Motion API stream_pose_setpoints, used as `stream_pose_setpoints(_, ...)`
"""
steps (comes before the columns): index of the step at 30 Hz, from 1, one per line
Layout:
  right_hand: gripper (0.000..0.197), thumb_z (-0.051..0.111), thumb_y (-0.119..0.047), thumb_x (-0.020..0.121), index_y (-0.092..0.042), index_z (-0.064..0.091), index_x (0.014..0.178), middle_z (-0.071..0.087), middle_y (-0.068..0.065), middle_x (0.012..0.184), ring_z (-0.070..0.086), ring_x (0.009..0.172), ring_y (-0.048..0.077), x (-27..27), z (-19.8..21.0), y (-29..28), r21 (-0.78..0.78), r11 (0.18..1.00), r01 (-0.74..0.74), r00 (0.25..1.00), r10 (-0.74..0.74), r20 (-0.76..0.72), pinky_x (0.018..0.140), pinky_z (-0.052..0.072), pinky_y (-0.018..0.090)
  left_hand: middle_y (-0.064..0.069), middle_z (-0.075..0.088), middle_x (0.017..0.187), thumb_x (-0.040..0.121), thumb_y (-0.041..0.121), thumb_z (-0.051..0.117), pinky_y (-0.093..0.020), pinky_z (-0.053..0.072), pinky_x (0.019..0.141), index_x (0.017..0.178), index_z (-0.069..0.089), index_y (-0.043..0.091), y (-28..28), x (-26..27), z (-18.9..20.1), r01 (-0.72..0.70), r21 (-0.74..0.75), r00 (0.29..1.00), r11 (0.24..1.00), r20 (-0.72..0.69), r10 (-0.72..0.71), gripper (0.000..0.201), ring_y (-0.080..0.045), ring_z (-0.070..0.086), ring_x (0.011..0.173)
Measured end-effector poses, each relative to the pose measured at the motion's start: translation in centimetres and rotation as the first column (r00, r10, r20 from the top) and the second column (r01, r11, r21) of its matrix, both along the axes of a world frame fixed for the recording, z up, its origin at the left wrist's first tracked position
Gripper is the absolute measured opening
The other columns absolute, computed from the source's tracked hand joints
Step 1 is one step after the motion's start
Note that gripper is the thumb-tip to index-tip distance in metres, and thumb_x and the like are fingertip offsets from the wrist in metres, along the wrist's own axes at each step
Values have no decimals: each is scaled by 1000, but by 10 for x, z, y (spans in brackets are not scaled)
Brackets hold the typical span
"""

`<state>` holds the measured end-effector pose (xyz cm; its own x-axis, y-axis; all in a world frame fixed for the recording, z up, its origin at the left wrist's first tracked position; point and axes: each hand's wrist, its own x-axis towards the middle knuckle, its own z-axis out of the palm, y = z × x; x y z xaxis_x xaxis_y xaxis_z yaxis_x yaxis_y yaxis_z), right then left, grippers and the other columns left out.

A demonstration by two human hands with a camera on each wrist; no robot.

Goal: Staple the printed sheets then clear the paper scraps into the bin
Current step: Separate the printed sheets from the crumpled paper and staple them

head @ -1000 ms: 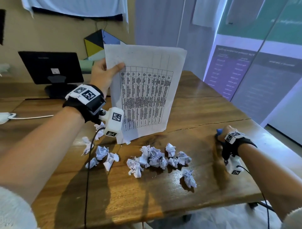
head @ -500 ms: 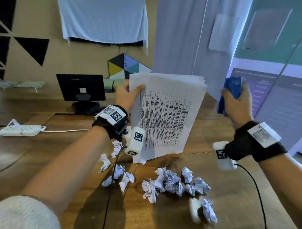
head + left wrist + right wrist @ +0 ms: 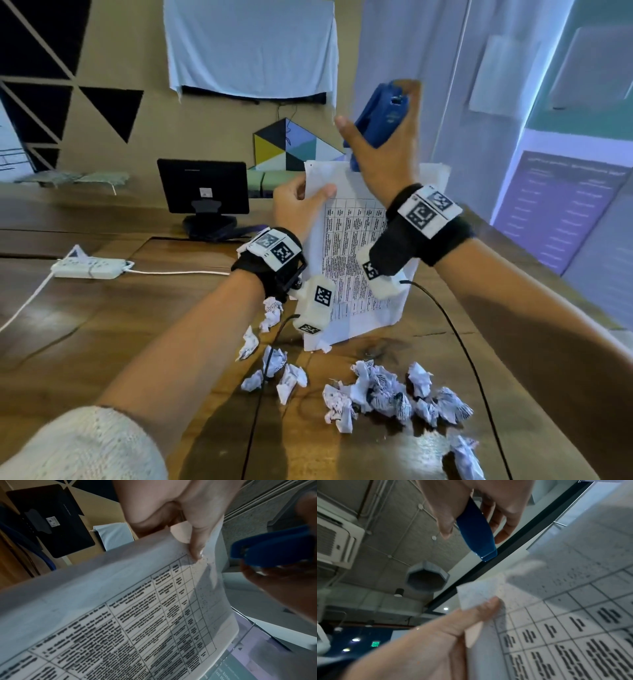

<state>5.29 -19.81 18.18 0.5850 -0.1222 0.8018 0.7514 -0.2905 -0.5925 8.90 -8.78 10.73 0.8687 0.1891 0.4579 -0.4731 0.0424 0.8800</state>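
Observation:
My left hand [image 3: 301, 202] pinches the upper left corner of the printed sheets [image 3: 356, 260], thumb in front, holding them upright above the table. The same sheets [image 3: 137, 615] fill the left wrist view, and in the right wrist view the printed sheets [image 3: 573, 615] take up the lower right. My right hand [image 3: 380, 147] grips a blue stapler [image 3: 380, 116] just above the sheets' top edge. The blue stapler [image 3: 477, 534] points its nose at the corner; the blue stapler [image 3: 267, 550] sits beside my thumb. Several crumpled paper scraps [image 3: 376, 394] lie on the wooden table [image 3: 120, 335]. No bin is in view.
A small black monitor [image 3: 203, 188] stands at the back of the table. A white power strip [image 3: 89, 269] with its cord lies at the left. Cables from my wrist cameras hang over the scraps. The table's right edge runs close beside my right arm.
My right hand lifted the stapler off the table at the right and carried it up and left to the sheets' top edge. The left hand kept holding the sheets upright.

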Motion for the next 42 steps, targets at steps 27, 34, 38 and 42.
stream_pose_setpoints(27,27,51,-43,90,-20,36,91,50,-10,67,55,56,16,50,-18,16,-361,900,244,970,-227,91,53,45,28,-5,65,80,85,5,64,-46,52,83,79,62,20,2,-2,-5,149,26,988,989,-37,-148,16,-23,59,76)
stream_pose_setpoints(34,38,48,-44,88,-8,46,98,52,-8,62,58,56,23,53,-24,36,-407,867,286,957,-238,166,62,52,43,-20,60,121,77,8,70,-52,43,102,125,45,0,2,3,-14,195,134,974,972,-141,-176,55,-32,57,115)
stream_pose_setpoints(38,35,50,-40,87,-7,47,98,45,-12,56,54,53,22,52,-24,41,-427,855,293,955,-248,160,67,51,42,-19,59,126,69,13,71,-50,42,105,131,40,0,6,7,-15,240,205,968,949,-120,-219,70,-30,57,118)
stream_pose_setpoints(42,32,53,-37,85,-8,48,97,53,-4,62,52,53,21,50,-21,42,-462,850,251,968,-214,132,54,48,36,-21,58,127,75,-7,69,-46,41,107,133,38,-5,6,8,-14,227,221,971,948,-125,-203,66,-29,56,120)
